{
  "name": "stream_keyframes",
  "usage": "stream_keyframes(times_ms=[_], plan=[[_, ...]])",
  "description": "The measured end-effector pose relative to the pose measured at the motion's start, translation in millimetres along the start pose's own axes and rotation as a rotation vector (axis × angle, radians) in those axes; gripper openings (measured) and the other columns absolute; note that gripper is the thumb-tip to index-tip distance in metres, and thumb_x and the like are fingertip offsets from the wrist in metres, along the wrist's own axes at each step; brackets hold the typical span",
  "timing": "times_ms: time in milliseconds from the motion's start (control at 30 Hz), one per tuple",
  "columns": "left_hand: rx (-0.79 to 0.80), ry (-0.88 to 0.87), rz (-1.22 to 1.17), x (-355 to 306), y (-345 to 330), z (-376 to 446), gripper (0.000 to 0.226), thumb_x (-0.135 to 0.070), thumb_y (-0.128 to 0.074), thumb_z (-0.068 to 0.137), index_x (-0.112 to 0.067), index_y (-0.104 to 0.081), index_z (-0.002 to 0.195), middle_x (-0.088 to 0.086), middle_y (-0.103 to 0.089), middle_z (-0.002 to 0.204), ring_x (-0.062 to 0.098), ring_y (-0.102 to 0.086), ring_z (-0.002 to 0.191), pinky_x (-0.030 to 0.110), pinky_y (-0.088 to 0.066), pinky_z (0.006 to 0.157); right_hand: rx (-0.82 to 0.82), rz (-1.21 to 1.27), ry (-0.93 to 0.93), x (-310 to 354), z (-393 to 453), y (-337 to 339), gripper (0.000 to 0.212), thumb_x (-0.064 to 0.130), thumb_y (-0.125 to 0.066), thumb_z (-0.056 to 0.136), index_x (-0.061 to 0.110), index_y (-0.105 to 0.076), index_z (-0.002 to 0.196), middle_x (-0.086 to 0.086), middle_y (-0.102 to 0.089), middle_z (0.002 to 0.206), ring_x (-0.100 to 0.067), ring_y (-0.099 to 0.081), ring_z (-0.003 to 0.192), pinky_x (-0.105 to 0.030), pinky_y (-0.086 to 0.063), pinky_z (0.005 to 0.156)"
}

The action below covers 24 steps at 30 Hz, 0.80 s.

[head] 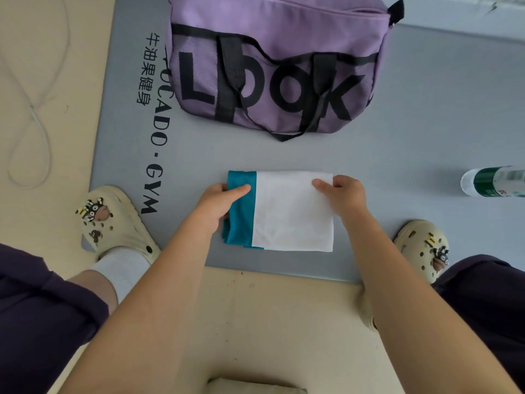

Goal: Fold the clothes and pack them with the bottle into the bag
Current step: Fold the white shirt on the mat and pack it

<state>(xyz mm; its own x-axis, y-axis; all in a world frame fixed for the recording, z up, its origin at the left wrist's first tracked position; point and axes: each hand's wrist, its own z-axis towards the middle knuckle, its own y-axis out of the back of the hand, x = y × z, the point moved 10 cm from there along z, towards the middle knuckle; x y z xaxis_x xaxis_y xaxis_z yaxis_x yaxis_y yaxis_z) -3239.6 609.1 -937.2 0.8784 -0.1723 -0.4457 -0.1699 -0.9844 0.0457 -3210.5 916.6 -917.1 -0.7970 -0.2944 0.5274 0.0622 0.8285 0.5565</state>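
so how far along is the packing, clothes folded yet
Folding looks mostly done: the white cloth lies folded square on the folded teal garment. In hand: the left hand and right hand grip the stack's sides. Left: nothing is packed; the purple bag looks zipped shut and the bottle lies on the mat.

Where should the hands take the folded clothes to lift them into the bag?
Probably by the two short ends, from both sides at once: the folded clothes lie flat as a teal and white stack, so fingers under each end with thumbs on top should keep the layers together.
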Motion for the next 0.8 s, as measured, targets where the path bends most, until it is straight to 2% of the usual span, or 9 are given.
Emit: stream_keyframes(times_ms=[67,133,267,367,433,467,600,700,800], plan=[[0.032,0.022,0.150,3.9,3.3,-0.7,0.019,-0.030,-0.077,0.084,-0.016,-0.069,0.096,-0.003,-0.075,0.092,0.012,-0.072,0.081,0.024,-0.055,0.061,-0.011,0.019,-0.010,-1.3,-1.2,0.6,0.051,0.035,-0.077,0.078,0.020,-0.034,0.055,0.009,-0.037,0.052,-0.012,-0.035,0.047,-0.015,-0.025,0.036],[0.069,0.051,0.178,11.0,6.0,-2.8,0.018,-0.029,-0.078,0.083,-0.017,-0.070,0.094,-0.005,-0.076,0.088,0.008,-0.073,0.076,0.022,-0.055,0.055,-0.021,0.017,-0.002,-1.0,-2.9,1.3,0.046,0.037,-0.074,0.080,0.018,-0.039,0.057,0.009,-0.041,0.053,-0.012,-0.038,0.049,-0.015,-0.027,0.037],[0.008,0.004,0.251,22.5,11.4,-5.7,0.019,-0.028,-0.079,0.082,-0.016,-0.071,0.093,-0.002,-0.075,0.093,0.010,-0.072,0.078,0.023,-0.056,0.056,-0.027,-0.007,0.009,-5.1,-8.9,1.9,0.033,0.042,-0.071,0.083,0.014,-0.055,0.082,0.009,-0.055,0.070,-0.013,-0.052,0.065,-0.020,-0.037,0.050],[-0.272,-0.147,0.476,11.3,24.9,-11.3,0.037,-0.040,-0.080,0.077,-0.006,-0.066,0.086,0.003,-0.070,0.085,0.023,-0.067,0.077,0.030,-0.052,0.060,-0.027,-0.093,0.016,-8.2,-16.6,3.9,0.049,0.049,-0.075,0.078,0.014,-0.047,0.098,0.005,-0.055,0.088,-0.014,-0.055,0.075,-0.025,-0.039,0.057],[-0.490,-0.228,0.558,-1.3,30.2,-25.0,0.051,-0.053,-0.079,0.070,-0.013,-0.057,0.090,0.002,-0.060,0.091,0.023,-0.060,0.079,0.032,-0.047,0.061,-0.022,-0.139,-0.013,-13.7,-22.7,1.6,0.055,0.054,-0.075,0.076,0.013,-0.044,0.096,0.005,-0.052,0.085,-0.011,-0.052,0.069,-0.026,-0.036,0.053],[-0.513,-0.217,0.521,-1.5,26.5,-28.8,0.058,-0.058,-0.080,0.065,-0.016,-0.053,0.096,-0.001,-0.057,0.098,0.021,-0.058,0.083,0.033,-0.047,0.064,-0.008,-0.149,-0.043,-17.8,-25.5,-2.5,0.055,0.055,-0.074,0.076,0.012,-0.044,0.093,0.005,-0.051,0.080,-0.011,-0.051,0.066,-0.026,-0.033,0.050],[-0.438,-0.010,0.372,14.4,4.9,-24.4,0.074,-0.056,-0.084,0.061,-0.014,-0.052,0.112,0.000,-0.056,0.111,0.025,-0.059,0.088,0.037,-0.050,0.074,0.049,-0.106,-0.172,-31.1,-35.6,-20.3,0.053,0.057,-0.075,0.074,0.009,-0.054,0.080,0.000,-0.058,0.072,-0.019,-0.055,0.062,-0.028,-0.032,0.045],[-0.298,0.078,0.267,21.9,-7.5,-16.4,0.054,-0.048,-0.087,0.064,-0.013,-0.061,0.095,0.002,-0.067,0.100,0.023,-0.064,0.084,0.036,-0.054,0.078,0.073,-0.090,-0.206,-32.4,-41.4,-23.8,0.049,0.059,-0.072,0.074,0.013,-0.055,0.070,0.002,-0.061,0.069,-0.015,-0.057,0.061,-0.028,-0.036,0.048],[-0.152,0.085,0.148,21.8,-16.4,-14.9,0.043,-0.039,-0.089,0.066,-0.014,-0.065,0.092,0.000,-0.070,0.091,0.018,-0.065,0.081,0.032,-0.053,0.068,0.057,-0.054,-0.140,-25.1,-46.5,-20.8,0.044,0.058,-0.067,0.079,0.016,-0.055,0.074,0.005,-0.060,0.071,-0.014,-0.058,0.065,-0.025,-0.035,0.049]])
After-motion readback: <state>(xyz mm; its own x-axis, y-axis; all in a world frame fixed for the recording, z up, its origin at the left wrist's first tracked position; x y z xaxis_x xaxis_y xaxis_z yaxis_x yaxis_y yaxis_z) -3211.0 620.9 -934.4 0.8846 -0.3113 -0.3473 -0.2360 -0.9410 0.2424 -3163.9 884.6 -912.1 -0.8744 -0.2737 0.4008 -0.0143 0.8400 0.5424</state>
